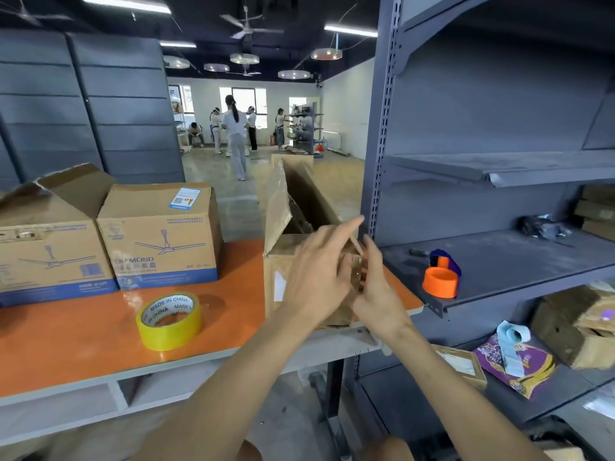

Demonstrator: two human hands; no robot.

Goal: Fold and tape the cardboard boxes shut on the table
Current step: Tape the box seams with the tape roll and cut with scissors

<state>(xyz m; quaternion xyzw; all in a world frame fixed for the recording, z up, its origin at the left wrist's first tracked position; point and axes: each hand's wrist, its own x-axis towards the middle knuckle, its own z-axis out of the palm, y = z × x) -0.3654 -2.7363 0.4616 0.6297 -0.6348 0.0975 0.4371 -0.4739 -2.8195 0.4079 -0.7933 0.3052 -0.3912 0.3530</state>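
Observation:
A long brown cardboard box point(301, 211) lies on the orange table point(83, 341) at its right end, its top open and one long flap standing up on the left. My left hand point(316, 277) rests with straight fingers on the near short flap, the index finger pointing up and right. At the box's near right corner my right hand point(379, 294) touches the cardboard with straight fingers. A roll of yellow tape point(169, 321) lies on the table to the left of the box.
Two fan-printed boxes sit at the table's left: one shut point(159, 234), one with raised flaps point(50, 241). A grey metal shelf unit point(499, 261) stands close on the right, holding an orange and blue tape dispenser point(441, 277). Several people stand far back.

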